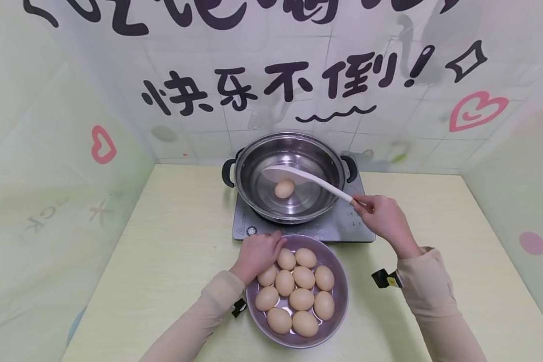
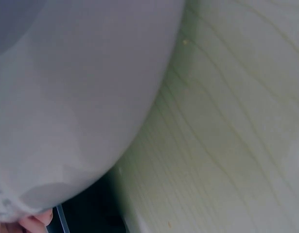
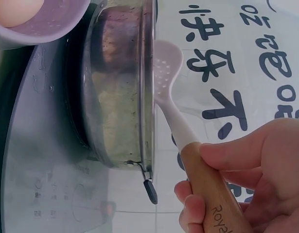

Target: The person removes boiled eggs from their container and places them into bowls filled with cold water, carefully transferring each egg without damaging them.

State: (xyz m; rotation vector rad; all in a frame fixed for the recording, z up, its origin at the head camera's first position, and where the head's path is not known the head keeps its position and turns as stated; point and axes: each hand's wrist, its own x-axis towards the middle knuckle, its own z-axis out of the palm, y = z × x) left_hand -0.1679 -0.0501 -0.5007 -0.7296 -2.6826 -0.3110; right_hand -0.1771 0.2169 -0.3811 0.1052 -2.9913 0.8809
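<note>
My right hand [image 1: 384, 218] grips the wooden handle [image 3: 207, 189] of a slotted spoon [image 3: 167, 68] with a pale perforated head. In the head view the spoon reaches over a steel pot [image 1: 249, 193], its head overlapping the far side of one brown egg [image 1: 284, 189] inside the pot. My left hand [image 1: 260, 251] grips the upper left rim of a purple-grey bowl [image 1: 344, 296], which holds several brown eggs [image 1: 301, 299]. The left wrist view shows the bowl's pale outer wall [image 2: 100, 87] up close, with fingertips [image 2: 37, 221] against its lower edge.
Beneath the pot lies a flat grey induction cooker [image 1: 344, 226], the bowl close against its front edge. Black handles [image 1: 228, 172] stick out at the pot's sides. A light wood table [image 1: 176, 226] carries everything, with printed sheets [image 1: 262, 50] behind and at both sides.
</note>
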